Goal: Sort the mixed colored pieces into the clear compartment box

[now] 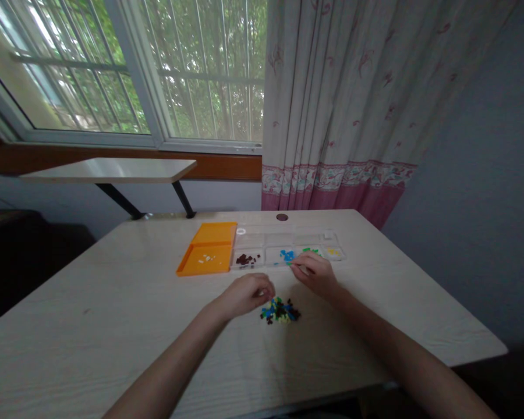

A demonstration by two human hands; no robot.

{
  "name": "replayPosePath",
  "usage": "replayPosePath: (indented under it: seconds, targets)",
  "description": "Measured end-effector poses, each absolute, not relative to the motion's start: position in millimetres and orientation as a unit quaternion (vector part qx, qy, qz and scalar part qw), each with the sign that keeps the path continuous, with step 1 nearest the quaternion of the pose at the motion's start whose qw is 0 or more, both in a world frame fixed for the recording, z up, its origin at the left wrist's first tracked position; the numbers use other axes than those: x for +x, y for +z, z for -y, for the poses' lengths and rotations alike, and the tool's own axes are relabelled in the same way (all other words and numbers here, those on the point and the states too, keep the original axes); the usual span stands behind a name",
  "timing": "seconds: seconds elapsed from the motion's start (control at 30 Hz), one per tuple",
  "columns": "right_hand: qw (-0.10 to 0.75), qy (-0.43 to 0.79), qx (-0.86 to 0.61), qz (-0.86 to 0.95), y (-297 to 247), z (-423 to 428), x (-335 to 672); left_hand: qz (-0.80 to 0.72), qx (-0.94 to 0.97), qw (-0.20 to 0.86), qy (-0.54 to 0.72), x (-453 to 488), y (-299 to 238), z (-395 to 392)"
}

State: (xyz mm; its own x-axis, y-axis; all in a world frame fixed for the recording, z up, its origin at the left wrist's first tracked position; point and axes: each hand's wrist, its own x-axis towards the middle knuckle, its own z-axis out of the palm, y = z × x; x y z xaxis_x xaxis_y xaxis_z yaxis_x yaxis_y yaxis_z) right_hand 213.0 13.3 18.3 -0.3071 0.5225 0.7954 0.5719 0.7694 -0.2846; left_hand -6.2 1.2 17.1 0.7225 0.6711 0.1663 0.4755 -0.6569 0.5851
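Observation:
A mixed pile of small building-block pieces [281,312], in blue, green, dark brown and pale yellow, lies on the table. Just above the pile's upper left edge is my left hand [250,292], fingers curled and closed; whatever they hold is hidden. My right hand [317,272] reaches over the front edge of a clear plastic compartment box [265,256], its fingers pinched on what looks like a small green piece [290,263]. Beside those fingertips, blue pieces [287,255] lie in one compartment. Green pieces [312,251] sit behind the right hand, partly covered by it.
Dark brown pieces [245,259] and yellow pieces [333,252] occupy other compartments. An orange tray [213,233] with a few white pieces [206,258] adjoins the box's left side. A raised shelf [144,170] stands at the back left of the table [113,326], below the window.

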Motion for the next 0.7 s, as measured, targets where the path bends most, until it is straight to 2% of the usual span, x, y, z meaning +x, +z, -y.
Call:
replayPosePath:
  seconds: [0.17,0.53,0.7]
  targets:
    - [0.526,-0.026,-0.339,0.780,26,-13,217,-0.292,0.899,0.277,0.173,-8,20,0]
    - [0.542,-0.016,-0.332,0.772,28,-12,218,-0.329,0.902,0.220,0.170,-12,15,-5]
    - [0.523,-0.024,-0.344,0.779,26,-17,227,-0.350,0.895,0.218,0.168,-13,11,-6]
